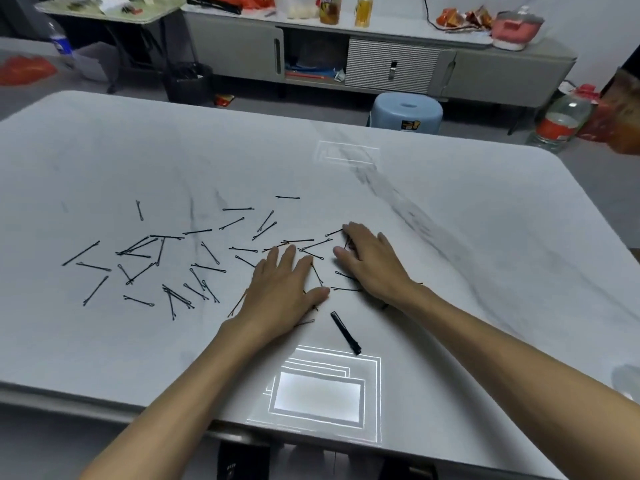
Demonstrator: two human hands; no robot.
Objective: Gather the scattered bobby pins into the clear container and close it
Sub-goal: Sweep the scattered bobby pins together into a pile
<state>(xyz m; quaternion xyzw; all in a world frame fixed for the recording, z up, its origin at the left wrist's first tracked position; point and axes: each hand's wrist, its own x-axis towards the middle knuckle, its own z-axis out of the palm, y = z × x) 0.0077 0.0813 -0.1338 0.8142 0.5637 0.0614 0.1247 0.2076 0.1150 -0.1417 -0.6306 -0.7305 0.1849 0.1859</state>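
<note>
While both hands lay flat on the pale bench, the scene stood as follows.

Left hand: palm down, fingers spread and extended, gripping nothing; a few pins showed from under its edges.

Right hand: palm down just beside the left, fingers loosely spread and holding nothing; whether the tips pressed a pin could not be told.

Bobby pins: dozens of thin black pins were scattered across the bench, most of them to the left of the left hand, well apart from its fingers.

Pins near the fingers: several lay just beyond the fingertips of both hands, and a few lay in the gap between the two hands.

Black clip: a thicker, darker bar lay tilted on the bench, near the left thumb and closer to the person.

Clear container: a faint transparent rectangle sat on the far side of the bench, well apart from both hands.

Bright rectangle: a glowing set of nested outlines sat at the near edge of the bench; what it was could not be told.

Blue stool: stood on the floor beyond the bench.
</note>
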